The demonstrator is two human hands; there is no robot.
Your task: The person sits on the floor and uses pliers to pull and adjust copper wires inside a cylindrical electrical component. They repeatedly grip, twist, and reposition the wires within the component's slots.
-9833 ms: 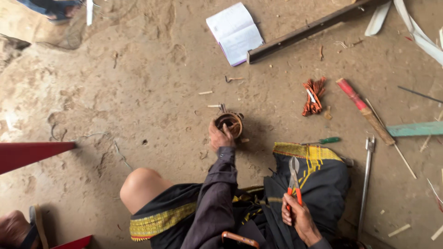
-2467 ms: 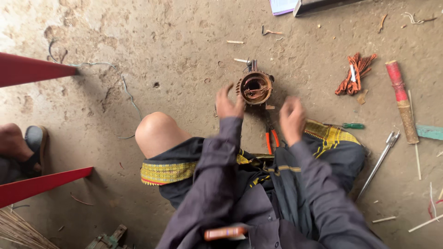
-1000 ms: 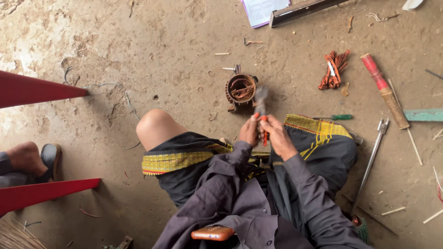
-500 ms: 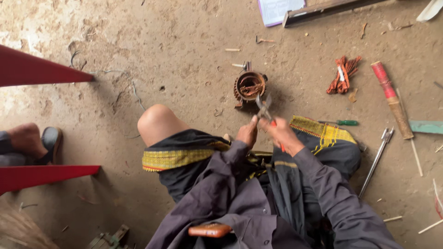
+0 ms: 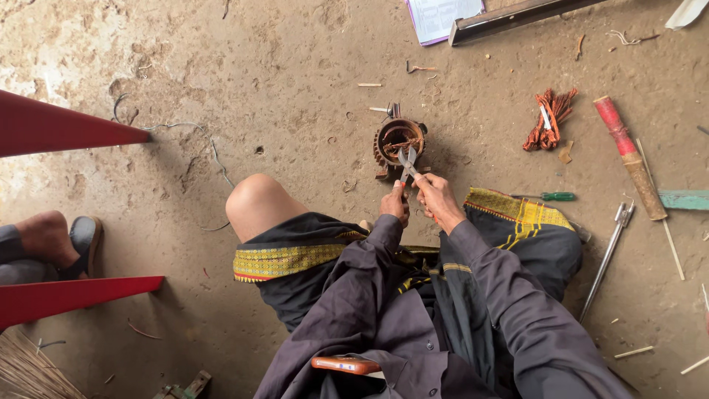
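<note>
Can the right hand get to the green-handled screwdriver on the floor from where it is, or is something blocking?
Probably yes. The right hand grips the pliers, so it is not free; the screwdriver lies uncovered beside the folded leg.

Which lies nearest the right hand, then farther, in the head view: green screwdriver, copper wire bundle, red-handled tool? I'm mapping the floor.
1. Green screwdriver, just right of the right hand.
2. Copper wire bundle, up and right.
3. Red-handled tool, farthest right.

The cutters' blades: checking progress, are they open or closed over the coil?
Open: the cutters show two blades spread in a V over the coil.
</note>
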